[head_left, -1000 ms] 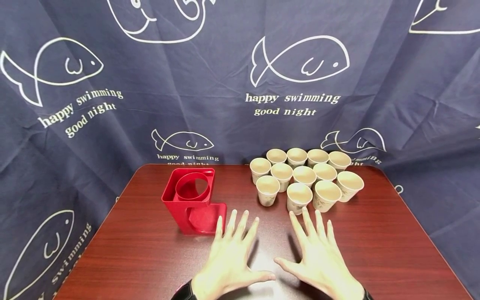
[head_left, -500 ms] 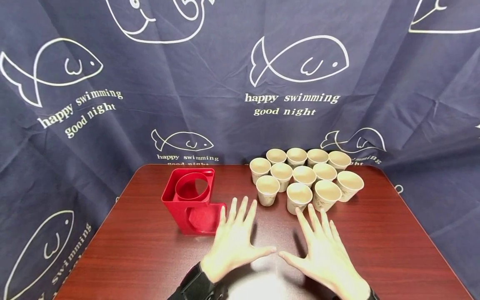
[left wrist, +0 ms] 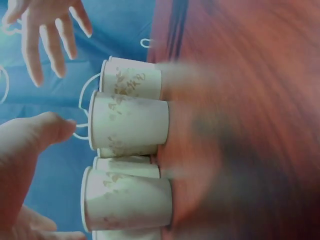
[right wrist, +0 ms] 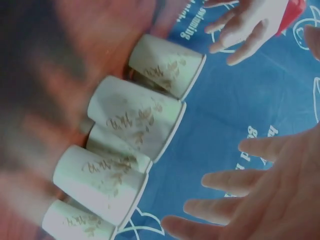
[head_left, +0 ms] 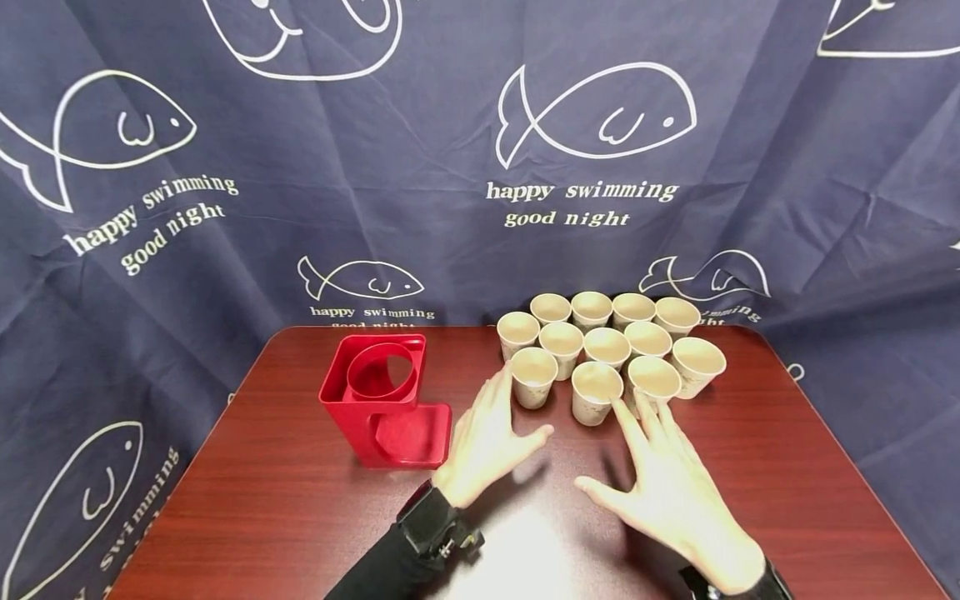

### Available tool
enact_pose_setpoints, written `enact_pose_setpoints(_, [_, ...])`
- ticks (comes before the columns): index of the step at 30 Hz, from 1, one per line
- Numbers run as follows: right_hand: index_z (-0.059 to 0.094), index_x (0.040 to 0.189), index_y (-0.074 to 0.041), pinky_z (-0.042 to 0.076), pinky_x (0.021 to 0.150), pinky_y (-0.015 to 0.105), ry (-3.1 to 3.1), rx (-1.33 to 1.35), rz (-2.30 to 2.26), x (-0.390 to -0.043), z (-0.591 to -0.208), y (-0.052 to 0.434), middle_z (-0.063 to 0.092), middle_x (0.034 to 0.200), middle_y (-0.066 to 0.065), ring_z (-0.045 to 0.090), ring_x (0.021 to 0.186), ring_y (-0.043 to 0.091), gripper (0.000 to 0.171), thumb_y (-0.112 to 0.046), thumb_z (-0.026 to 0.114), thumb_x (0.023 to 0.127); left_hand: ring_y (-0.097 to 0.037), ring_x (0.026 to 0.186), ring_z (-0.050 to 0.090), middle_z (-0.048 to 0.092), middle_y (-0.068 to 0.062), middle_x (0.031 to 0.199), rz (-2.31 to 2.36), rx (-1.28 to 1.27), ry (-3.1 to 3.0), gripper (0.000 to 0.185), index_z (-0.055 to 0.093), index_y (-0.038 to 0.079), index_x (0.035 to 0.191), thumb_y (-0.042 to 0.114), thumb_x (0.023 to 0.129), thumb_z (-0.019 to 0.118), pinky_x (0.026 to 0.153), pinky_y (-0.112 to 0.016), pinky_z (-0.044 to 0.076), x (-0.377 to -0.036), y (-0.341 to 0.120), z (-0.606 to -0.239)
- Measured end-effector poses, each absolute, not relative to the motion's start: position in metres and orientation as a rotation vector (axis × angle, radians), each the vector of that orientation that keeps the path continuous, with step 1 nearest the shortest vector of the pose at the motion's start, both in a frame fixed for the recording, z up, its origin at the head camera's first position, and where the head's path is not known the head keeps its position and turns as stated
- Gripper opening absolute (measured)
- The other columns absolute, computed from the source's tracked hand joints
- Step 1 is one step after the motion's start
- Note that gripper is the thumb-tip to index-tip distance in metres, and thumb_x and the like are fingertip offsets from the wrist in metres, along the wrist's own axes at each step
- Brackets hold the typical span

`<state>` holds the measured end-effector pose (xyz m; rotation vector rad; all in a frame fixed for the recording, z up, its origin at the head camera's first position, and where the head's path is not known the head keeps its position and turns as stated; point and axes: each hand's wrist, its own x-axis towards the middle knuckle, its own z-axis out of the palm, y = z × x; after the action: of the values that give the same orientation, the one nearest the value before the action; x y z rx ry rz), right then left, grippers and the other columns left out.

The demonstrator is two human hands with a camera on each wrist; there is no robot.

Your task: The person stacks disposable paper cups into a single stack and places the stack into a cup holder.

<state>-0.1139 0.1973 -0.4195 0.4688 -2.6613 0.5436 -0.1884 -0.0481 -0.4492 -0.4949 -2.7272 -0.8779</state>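
Observation:
Several cream paper cups point(head_left: 596, 392) with a brown leaf print stand upright in close rows at the right back of the table. My left hand point(head_left: 491, 437) is beside the front-left paper cup point(head_left: 533, 379), its fingertips near the rim and its thumb held apart. My right hand point(head_left: 663, 475), fingers spread, reaches toward the front cups, fingertips overlapping the paper cup point(head_left: 652, 379) in the head view. The left wrist view has the left thumb point(left wrist: 45, 130) pointing at the cups; the right wrist view has the right fingers point(right wrist: 235, 182) beyond the rims. Neither hand holds anything.
A red plastic holder point(head_left: 375, 404) with a round ring on top and a flat base stands on the left of the brown table point(head_left: 247, 500). A dark blue curtain point(head_left: 420, 167) with fish drawings hangs behind the table's back edge.
Both hands have moved forward toward the cups, the left one also turning and going right to the front-left cup. The thumbs have drawn farther apart. The holder and cups stay in place.

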Motion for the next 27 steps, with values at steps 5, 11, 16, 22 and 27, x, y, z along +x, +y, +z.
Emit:
enact_pose_setpoints(5, [0.025,0.164,-0.022,0.029,0.124,0.055,-2.639,0.468,0.554,-0.119,-0.417,0.204,0.025,0.17,0.013,0.024,0.155,0.04,0.114,-0.06,0.084,0.075,-0.027,0.127,0.062,0.054,-0.005,0.149,-0.913,-0.466,-2.648,0.098,0.034,0.013,0.159,0.052,0.082,0.08,0.091,-0.05,0.061,-0.209,-0.041,-0.452])
enact_pose_setpoints(11, [0.034,0.161,-0.015,0.038,0.111,0.068,-2.685,0.386,0.586,-0.118,-0.415,0.21,0.032,0.165,0.022,0.029,0.15,0.049,0.108,-0.06,0.083,0.077,-0.03,0.119,0.066,0.06,-0.007,0.141,-0.942,-0.425,-2.689,0.1,0.034,0.016,0.159,0.054,0.08,0.082,0.084,-0.053,0.061,-0.228,-0.033,-0.45])
enact_pose_setpoints(16, [0.026,0.164,-0.016,0.033,0.119,0.062,-2.699,0.374,0.609,-0.118,-0.416,0.214,0.025,0.168,0.02,0.029,0.15,0.05,0.111,-0.059,0.082,0.079,-0.028,0.124,0.064,0.06,-0.008,0.142,-1.15,-0.353,-2.719,0.097,0.033,0.023,0.159,0.052,0.081,0.082,0.09,-0.056,0.058,-0.237,-0.029,-0.447])
enact_pose_setpoints(22, [0.026,0.163,-0.011,0.033,0.118,0.064,-2.714,0.343,0.656,-0.117,-0.416,0.218,0.026,0.168,0.021,0.03,0.149,0.052,0.113,-0.06,0.083,0.078,-0.027,0.12,0.066,0.063,-0.007,0.138,-1.266,-0.312,-2.693,0.083,0.043,0.023,0.154,0.047,0.083,0.08,0.087,-0.054,0.058,-0.243,-0.027,-0.447])
enact_pose_setpoints(27, [0.023,0.164,-0.009,0.033,0.117,0.066,-2.727,0.323,0.653,-0.117,-0.417,0.219,0.026,0.167,0.022,0.031,0.148,0.054,0.117,-0.06,0.083,0.078,-0.027,0.106,0.069,0.07,-0.009,0.117,-1.234,-0.402,-2.662,0.06,0.058,0.015,0.137,0.04,0.087,0.077,0.085,-0.049,0.058,-0.245,-0.026,-0.449])
